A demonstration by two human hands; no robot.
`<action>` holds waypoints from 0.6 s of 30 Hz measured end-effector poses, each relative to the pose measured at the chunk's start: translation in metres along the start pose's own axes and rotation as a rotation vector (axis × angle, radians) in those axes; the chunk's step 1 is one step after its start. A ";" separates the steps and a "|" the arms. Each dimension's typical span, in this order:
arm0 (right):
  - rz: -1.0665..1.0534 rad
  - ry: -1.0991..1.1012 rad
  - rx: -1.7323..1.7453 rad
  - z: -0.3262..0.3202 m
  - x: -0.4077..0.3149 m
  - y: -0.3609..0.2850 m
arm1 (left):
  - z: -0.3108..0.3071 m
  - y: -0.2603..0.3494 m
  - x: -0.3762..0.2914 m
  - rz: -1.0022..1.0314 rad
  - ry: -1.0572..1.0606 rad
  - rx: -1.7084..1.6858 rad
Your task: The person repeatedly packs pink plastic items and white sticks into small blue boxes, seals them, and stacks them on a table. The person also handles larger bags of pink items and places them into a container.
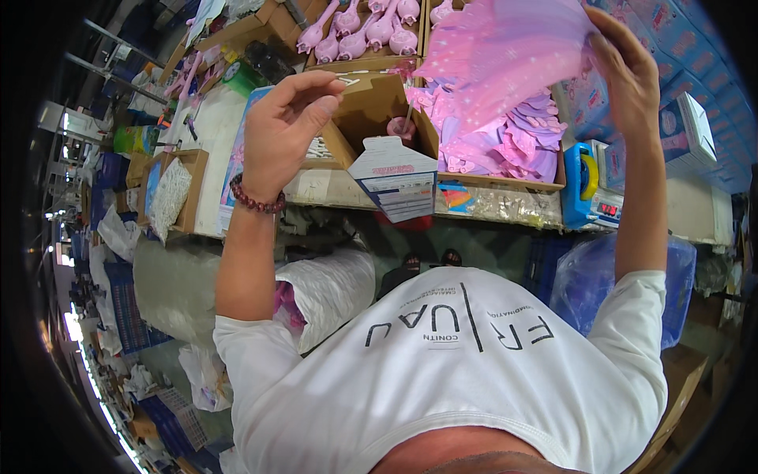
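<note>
My right hand (628, 71) grips the edge of a thin pink and purple sheet (509, 53) printed with white sparkles, held raised and blurred. Under it, a cardboard tray (503, 182) holds a pile of similar pink and purple pieces (527, 139). My left hand (290, 130), with a beaded bracelet at the wrist, hovers with bent fingers and a gap at the thumb; no held thing shows. Just right of it stands an open printed carton (397, 183), its flaps up. Inside is a pink round-headed plastic part (401, 127) with a thin rod.
Pink round-headed plastic toys (355, 41) fill a carton at the back. White sticks (318, 148) lie behind my left hand. A blue tape dispenser (580, 183) and a digital scale (609, 208) stand right. Stacked printed boxes (681, 53) rise beyond. A white sack (331, 290) sits below the bench.
</note>
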State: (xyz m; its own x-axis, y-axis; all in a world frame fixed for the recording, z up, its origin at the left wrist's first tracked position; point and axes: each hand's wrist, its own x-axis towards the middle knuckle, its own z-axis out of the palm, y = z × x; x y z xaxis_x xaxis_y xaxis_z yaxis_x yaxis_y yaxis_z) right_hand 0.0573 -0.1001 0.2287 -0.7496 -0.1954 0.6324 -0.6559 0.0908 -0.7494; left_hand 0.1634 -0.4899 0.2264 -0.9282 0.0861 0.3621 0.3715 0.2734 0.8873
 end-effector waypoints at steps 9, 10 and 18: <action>-0.110 -0.354 -0.198 0.104 0.069 -0.080 | 0.010 -0.074 -0.036 0.143 0.161 0.023; -0.163 -0.453 -0.264 0.117 0.071 -0.075 | 0.013 -0.082 -0.039 0.153 0.149 0.013; 0.663 -1.201 -0.463 0.170 0.018 -0.085 | 0.042 -0.092 -0.041 0.186 0.017 -0.059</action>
State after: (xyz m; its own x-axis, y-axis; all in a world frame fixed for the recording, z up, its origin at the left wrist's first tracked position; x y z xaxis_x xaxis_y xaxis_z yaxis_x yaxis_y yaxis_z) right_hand 0.1149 -0.2770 0.2705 -0.5478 -0.6576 -0.5172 -0.3683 0.7446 -0.5567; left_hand 0.1659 -0.4787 0.1177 -0.8430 0.1138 0.5257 0.5378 0.1977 0.8196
